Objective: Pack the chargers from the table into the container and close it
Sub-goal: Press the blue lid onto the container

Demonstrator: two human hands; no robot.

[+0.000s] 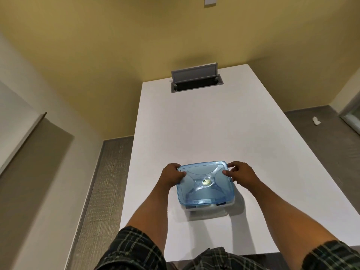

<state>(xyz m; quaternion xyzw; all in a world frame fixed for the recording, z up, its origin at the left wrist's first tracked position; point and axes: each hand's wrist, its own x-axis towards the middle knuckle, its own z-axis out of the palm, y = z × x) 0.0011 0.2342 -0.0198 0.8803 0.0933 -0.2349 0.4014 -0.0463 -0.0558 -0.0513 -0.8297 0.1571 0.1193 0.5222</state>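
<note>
A clear plastic container [206,210] stands on the white table [204,123], near its front edge. A translucent blue lid [204,184] with a pale round valve in its middle lies on top of it. My left hand [171,176] grips the lid's left edge, thumb on top. My right hand [240,173] grips the right edge the same way. No chargers show on the table; the container's contents are hidden by the lid.
A grey cable hatch [196,79] with its flap raised sits in the table's far end. Yellow walls surround the table. A crumpled white scrap [316,120] lies on the floor at right.
</note>
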